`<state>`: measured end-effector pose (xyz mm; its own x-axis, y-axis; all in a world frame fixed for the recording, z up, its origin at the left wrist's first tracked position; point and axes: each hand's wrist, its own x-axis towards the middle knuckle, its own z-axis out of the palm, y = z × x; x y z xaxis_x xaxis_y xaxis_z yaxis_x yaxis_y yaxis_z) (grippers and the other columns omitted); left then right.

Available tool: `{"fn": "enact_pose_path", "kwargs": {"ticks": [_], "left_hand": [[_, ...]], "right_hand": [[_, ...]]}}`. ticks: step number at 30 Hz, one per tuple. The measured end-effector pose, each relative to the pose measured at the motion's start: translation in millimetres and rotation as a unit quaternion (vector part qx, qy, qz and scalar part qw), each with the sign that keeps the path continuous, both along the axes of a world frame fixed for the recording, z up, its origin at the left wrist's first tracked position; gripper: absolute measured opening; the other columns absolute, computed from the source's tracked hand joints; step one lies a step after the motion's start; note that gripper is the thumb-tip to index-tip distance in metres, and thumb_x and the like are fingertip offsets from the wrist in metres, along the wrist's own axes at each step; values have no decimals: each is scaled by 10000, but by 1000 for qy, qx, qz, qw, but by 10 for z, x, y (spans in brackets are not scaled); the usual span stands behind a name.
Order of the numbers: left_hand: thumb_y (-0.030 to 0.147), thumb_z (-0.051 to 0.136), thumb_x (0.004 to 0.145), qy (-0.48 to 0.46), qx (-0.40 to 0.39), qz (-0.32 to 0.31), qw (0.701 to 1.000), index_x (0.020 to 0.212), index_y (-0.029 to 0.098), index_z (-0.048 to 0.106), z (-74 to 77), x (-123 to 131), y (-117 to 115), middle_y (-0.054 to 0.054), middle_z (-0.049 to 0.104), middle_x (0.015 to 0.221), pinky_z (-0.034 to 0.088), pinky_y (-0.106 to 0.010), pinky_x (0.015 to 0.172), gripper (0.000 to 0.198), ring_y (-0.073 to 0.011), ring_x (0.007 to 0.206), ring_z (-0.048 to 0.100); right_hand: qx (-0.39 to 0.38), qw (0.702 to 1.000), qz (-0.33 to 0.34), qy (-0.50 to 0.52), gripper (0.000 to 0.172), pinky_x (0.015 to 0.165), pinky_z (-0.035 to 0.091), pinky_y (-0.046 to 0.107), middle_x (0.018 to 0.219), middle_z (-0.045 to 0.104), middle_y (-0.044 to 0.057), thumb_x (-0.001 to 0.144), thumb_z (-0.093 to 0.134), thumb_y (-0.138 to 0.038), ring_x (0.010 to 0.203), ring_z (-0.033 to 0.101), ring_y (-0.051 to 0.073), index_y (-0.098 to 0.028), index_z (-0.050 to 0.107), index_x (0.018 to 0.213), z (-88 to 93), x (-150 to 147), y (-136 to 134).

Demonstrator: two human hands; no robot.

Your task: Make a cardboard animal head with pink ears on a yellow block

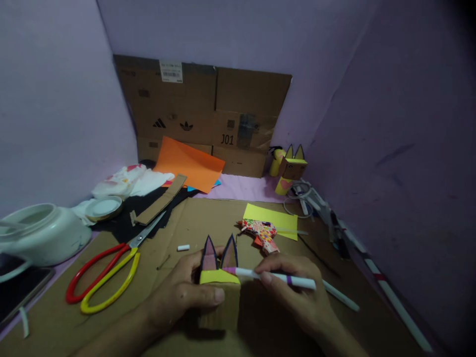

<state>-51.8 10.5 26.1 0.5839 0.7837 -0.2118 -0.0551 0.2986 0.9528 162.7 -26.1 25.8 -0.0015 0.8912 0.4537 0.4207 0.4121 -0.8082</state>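
My left hand (189,287) is closed round a small cardboard box (226,307) with a yellow strip along its top edge and two pointed ears outlined in dark ink. The left ear (209,255) is coloured pinkish purple inside; the right ear (230,253) looks browner. Between the thumb and fingers of my right hand (293,282) is a white marker (275,277) with a purple band. Its purple tip end meets the base of the right ear. A white marker cap (183,247) lies on the cardboard mat just beyond my left hand.
Scissors (128,248) with red and yellow handles lie at left, near a white pot (44,233). A floral glue gun (260,233) rests partly on yellow paper (286,218). A finished-looking eared cardboard figure (293,168) stands at back right; orange paper (189,163) leans behind.
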Motion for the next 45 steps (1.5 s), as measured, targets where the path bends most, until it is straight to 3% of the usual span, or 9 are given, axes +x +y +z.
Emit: {"fn": "enact_pose_path", "kwargs": {"ticks": [5,10,15,20,26,30,36,42,45], "left_hand": [[283,771,571,-12,0,-5,1000,1066,167,645,-3,0,3,-35,654,871,433,-296,718,524,-220,814,554],[312,775,566,1,13,-3,1000,920,158,656,-15,-4,4,-26,624,801,411,-267,654,404,-211,786,537],[291,786,564,-15,0,-6,1000,1079,170,629,-32,-2,-3,-31,651,859,435,-293,710,552,-228,832,556],[309,781,551,-12,1,-4,1000,991,139,642,-26,10,14,-29,633,816,416,-266,651,492,-192,748,532],[299,776,561,-15,0,-14,1000,964,160,656,10,6,10,-16,626,823,426,-270,683,443,-197,787,536],[293,779,568,-16,-2,-18,1000,995,176,658,8,-4,-10,-17,630,830,435,-285,699,459,-206,798,544],[286,783,555,-20,-4,-8,1000,1036,174,659,3,2,3,-23,646,832,433,-285,694,510,-206,789,548],[284,774,558,-23,-1,-14,1000,1005,168,661,-4,4,2,-28,654,863,441,-287,700,475,-218,818,561],[287,777,551,-18,-2,-7,1000,1068,166,641,-18,-4,6,-26,650,860,438,-295,718,549,-230,842,563]], "right_hand": [[7,999,-38,30,145,440,441,209,543,703,12,753,631,-229,454,615,140,-193,740,665,-31,1,-1],[-1,1000,4,-8,156,410,404,202,481,669,7,734,642,-227,404,577,127,-178,732,616,-6,-6,7],[7,998,-47,29,152,439,426,215,544,693,9,767,630,-244,459,606,142,-199,735,668,-50,29,2],[-24,1000,-8,11,178,412,385,219,481,653,7,747,636,-265,413,558,133,-187,730,618,-59,38,-5],[-38,991,-79,102,130,473,450,239,590,701,18,773,657,-294,515,612,157,-215,753,739,-112,35,-3],[-21,993,-61,102,118,456,452,231,611,713,22,792,656,-281,506,614,151,-220,757,797,-144,55,7],[-37,995,-57,79,152,434,392,222,519,662,-3,775,645,-271,459,563,133,-223,734,661,-125,54,-8],[-16,994,-54,89,115,475,461,233,612,716,15,791,645,-270,530,630,160,-233,753,777,-130,75,6],[-24,997,-39,66,132,452,422,222,553,685,2,780,644,-260,479,592,141,-223,742,700,-117,74,-3]]}}
